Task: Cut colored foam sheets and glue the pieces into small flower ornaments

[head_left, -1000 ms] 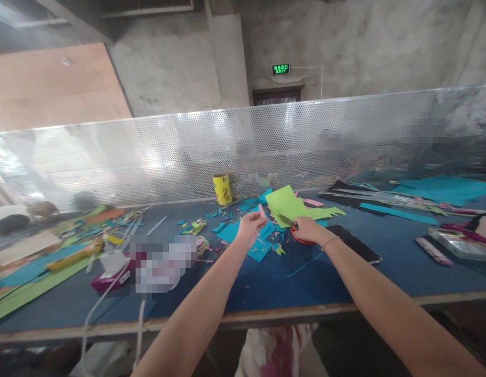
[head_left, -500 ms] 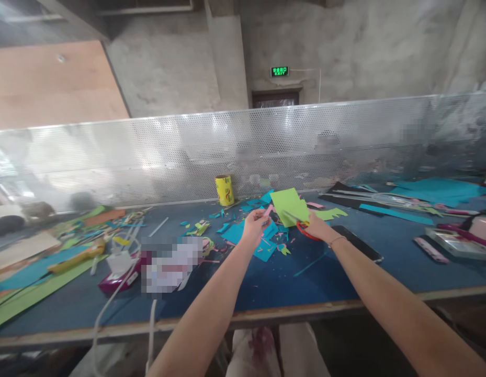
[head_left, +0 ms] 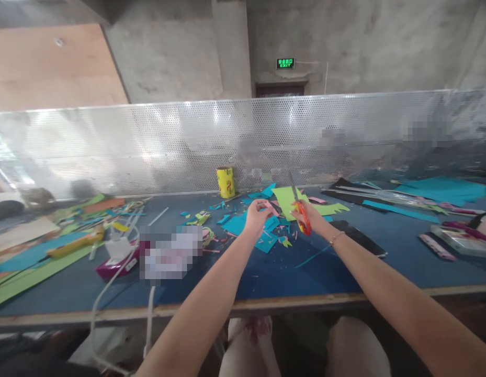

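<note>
My right hand (head_left: pixel 310 215) grips red-handled scissors (head_left: pixel 300 207), their blades pointing up and back. My left hand (head_left: pixel 257 215) pinches a small pink paper scrap (head_left: pixel 272 208) just left of the scissors. Both hands hover over a blue table (head_left: pixel 266 272) littered with teal paper pieces (head_left: pixel 243 225) and a lime green sheet (head_left: pixel 285 198) behind the hands.
A yellow tape roll (head_left: pixel 225 182) stands at the perforated metal screen (head_left: pixel 188 141). A black phone (head_left: pixel 358 238) lies right of my right hand. Green strips and a white cable (head_left: pixel 109 293) lie left; teal sheets (head_left: pixel 442 191) and trays lie right.
My right hand has lifted the scissors off the green sheet and turned the blades upward. My left hand stays pinched on the pink scrap, drawn slightly closer to the scissors.
</note>
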Motion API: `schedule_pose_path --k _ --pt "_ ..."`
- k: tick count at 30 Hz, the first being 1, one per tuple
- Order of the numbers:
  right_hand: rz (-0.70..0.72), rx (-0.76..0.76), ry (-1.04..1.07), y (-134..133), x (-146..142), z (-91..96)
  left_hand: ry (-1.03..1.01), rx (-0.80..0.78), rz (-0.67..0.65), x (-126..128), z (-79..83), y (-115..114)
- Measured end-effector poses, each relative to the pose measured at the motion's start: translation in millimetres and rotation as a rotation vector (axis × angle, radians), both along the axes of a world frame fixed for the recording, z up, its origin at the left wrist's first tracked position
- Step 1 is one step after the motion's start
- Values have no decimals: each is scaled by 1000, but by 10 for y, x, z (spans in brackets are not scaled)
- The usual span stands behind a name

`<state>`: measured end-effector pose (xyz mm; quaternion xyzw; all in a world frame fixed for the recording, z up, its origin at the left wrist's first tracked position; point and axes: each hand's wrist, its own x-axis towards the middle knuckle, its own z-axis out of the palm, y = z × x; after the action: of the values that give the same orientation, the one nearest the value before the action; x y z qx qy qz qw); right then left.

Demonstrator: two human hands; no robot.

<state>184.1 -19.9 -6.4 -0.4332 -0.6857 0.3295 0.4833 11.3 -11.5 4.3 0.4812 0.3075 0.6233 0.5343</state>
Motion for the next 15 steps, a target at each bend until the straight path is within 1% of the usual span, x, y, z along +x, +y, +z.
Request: schedule_pose_path --k 4,6,9,11,15 --pt "45 1 -13 -64 -99 24 6 11 14 -5 -34 63" --pt "66 -36 -20 -93 -120 35 -13 8 36 -4 -56 89" --pt "60 -69 -77 -105 -125 28 -56 3 70 -10 -68 103" --pt "62 -47 -130 -96 -134 5 -103 -6 80 -29 -56 103" --pt "89 49 -223 -101 -215 -44 -246 -21 74 -82 -6 92"
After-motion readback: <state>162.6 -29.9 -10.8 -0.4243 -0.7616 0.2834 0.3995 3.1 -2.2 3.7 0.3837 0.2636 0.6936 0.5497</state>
